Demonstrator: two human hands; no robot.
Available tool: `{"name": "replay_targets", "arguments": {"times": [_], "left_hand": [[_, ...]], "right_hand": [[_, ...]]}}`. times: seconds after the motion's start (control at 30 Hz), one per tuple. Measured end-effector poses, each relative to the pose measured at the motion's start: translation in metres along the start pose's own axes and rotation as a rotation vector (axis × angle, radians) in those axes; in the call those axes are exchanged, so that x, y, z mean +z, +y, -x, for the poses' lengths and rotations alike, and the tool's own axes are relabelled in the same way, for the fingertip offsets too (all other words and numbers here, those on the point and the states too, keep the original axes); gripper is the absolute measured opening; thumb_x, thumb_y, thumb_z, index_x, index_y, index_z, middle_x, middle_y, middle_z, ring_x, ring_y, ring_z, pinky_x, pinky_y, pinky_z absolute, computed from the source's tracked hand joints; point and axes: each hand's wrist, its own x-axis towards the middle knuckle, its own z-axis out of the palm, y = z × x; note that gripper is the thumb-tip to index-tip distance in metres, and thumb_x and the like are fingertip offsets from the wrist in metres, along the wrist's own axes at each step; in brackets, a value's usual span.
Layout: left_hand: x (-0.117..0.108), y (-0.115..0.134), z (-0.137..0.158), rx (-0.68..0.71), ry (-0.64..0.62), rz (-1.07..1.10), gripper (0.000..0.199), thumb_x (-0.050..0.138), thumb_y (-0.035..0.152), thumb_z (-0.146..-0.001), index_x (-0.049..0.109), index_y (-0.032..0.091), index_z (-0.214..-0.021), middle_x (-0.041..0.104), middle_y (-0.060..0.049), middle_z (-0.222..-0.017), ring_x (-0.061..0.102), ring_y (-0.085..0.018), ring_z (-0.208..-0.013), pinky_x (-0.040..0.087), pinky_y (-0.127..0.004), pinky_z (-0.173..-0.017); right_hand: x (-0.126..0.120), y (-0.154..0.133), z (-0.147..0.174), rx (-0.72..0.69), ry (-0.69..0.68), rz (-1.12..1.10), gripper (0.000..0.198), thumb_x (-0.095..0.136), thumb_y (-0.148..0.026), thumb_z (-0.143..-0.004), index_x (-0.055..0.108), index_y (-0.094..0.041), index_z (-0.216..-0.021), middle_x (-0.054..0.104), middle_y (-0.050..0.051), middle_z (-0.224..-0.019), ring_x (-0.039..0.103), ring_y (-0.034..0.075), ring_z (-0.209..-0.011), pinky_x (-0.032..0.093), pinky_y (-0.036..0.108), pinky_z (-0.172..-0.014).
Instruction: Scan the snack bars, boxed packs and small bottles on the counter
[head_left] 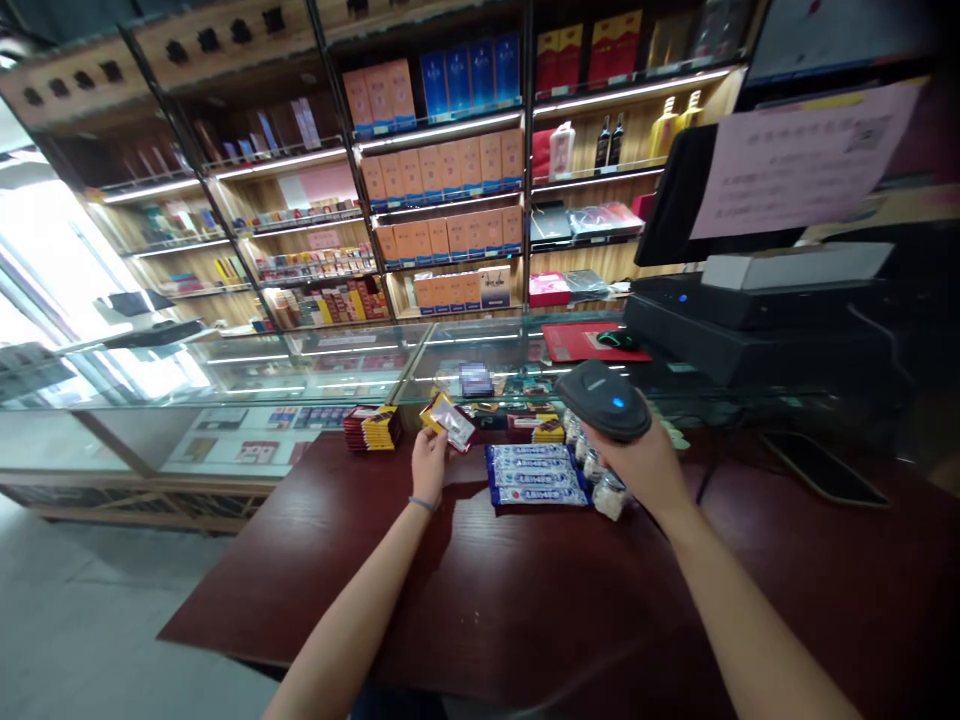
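Between the fingers of my left hand (430, 467) is a small yellow and dark red packet (448, 420), its pale side turned up. My right hand (649, 470) grips a black barcode scanner (604, 398) with a blue light on top, held above the table. Below and between the hands lie several blue and silver wrapped bars (536, 474) side by side. Right of them, partly under the scanner, runs a row of small clear-wrapped white items (609, 494). A stack of similar yellow and red packets (372, 428) sits left of my left hand; another stack (548, 429) lies behind the bars.
A dark red wooden table (495, 600) spreads before me, with a glass display counter (330, 360) behind it. At right stand a monitor (675, 195) and a black machine (739, 330). A phone (823, 468) lies at right. A mouse (616, 340) rests on a red mat (570, 343).
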Motion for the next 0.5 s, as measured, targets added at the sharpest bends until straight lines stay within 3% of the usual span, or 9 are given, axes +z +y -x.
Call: {"name": "replay_targets", "arguments": {"times": [0.1, 0.3, 0.5], "left_hand": [[-0.016, -0.009, 0.003, -0.121, 0.018, 0.229, 0.042, 0.078, 0.039, -0.073, 0.050, 0.019, -0.097, 0.070, -0.005, -0.094, 0.070, -0.018, -0.083, 0.056, -0.039, -0.083], [-0.032, -0.020, 0.004, -0.230, 0.116, 0.388, 0.033, 0.077, 0.027, -0.077, 0.050, 0.019, -0.095, 0.071, -0.005, -0.095, 0.071, -0.015, -0.085, 0.055, -0.039, -0.092], [-0.035, -0.023, 0.001, -0.258, 0.166, 0.445, 0.025, 0.073, 0.022, -0.082, 0.052, 0.019, -0.094, 0.072, -0.005, -0.098, 0.072, -0.016, -0.092, 0.054, -0.040, -0.097]], "right_hand": [[0.021, 0.010, 0.019, 0.002, -0.079, 0.026, 0.051, 0.071, -0.039, -0.071, 0.056, -0.022, -0.117, 0.073, 0.006, -0.098, 0.069, 0.024, -0.089, 0.053, 0.035, -0.078], [0.055, 0.019, 0.054, 0.063, -0.498, 0.160, 0.052, 0.069, -0.035, -0.072, 0.053, -0.029, -0.122, 0.073, 0.003, -0.099, 0.070, 0.026, -0.092, 0.052, 0.033, -0.075], [0.069, 0.027, 0.077, 0.058, -0.659, 0.209, 0.051, 0.067, -0.032, -0.072, 0.054, -0.029, -0.121, 0.073, 0.002, -0.086, 0.071, 0.026, -0.083, 0.048, 0.029, -0.067]]}}
